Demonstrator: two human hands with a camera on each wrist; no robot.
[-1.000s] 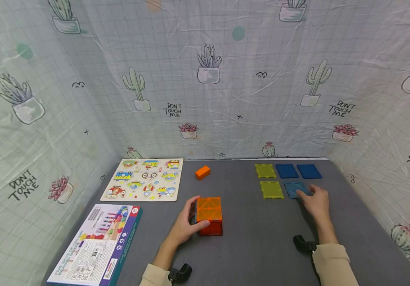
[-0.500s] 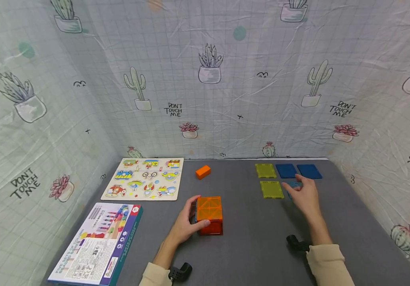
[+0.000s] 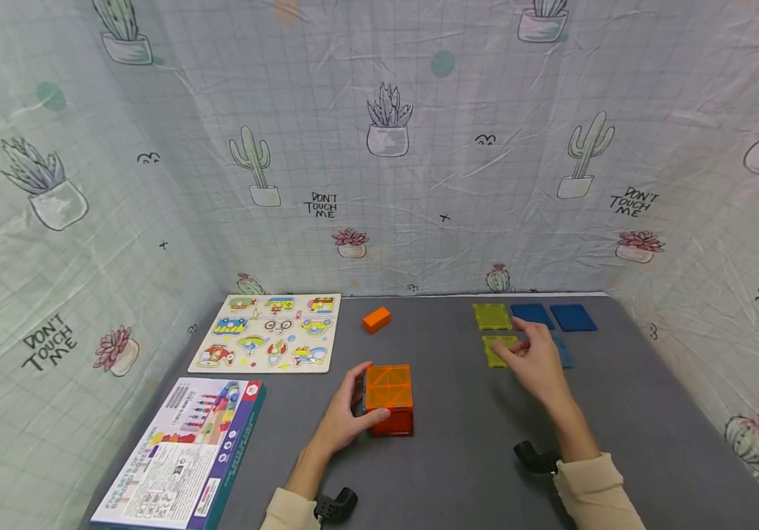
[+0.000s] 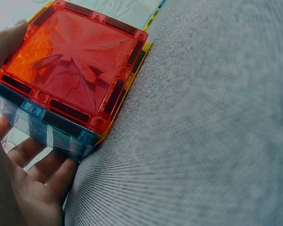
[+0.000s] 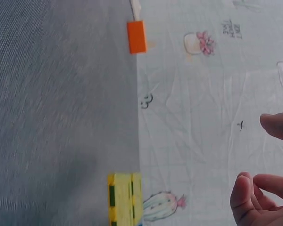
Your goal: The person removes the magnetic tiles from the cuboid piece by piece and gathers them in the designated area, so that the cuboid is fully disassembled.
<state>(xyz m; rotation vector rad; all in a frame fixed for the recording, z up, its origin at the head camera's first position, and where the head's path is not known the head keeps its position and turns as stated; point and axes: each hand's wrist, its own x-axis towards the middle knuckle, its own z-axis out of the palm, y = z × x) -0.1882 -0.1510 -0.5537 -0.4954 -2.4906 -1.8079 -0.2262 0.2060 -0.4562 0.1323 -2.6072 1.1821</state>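
Observation:
A cube of see-through magnetic tiles point(image 3: 388, 386) stands on the table, with an orange top and a red front. My left hand point(image 3: 336, 419) grips its left side, thumb at the front and fingers behind. The left wrist view shows the red tile point(image 4: 80, 61) and a blue tile point(image 4: 47, 127) at the fingers. My right hand point(image 3: 541, 364) hovers above a yellow tile point(image 3: 493, 361), thumb and fingers apart, holding nothing. Behind lies another yellow tile point(image 3: 492, 316). A lighter blue tile point(image 3: 565, 354) is partly hidden by the right hand.
Two dark blue tiles point(image 3: 573, 318) lie at the back right; the hand partly covers one. An orange block point(image 3: 376, 320) sits at the back middle. At the left are a picture puzzle board point(image 3: 266, 338) and a flat printed box point(image 3: 180, 449). Printed cloth point(image 3: 445, 184) walls surround the table.
My right hand has let go of the lighter blue tile, lifted, and moved left over the front yellow tile. The left hand and the cube have stayed in place.

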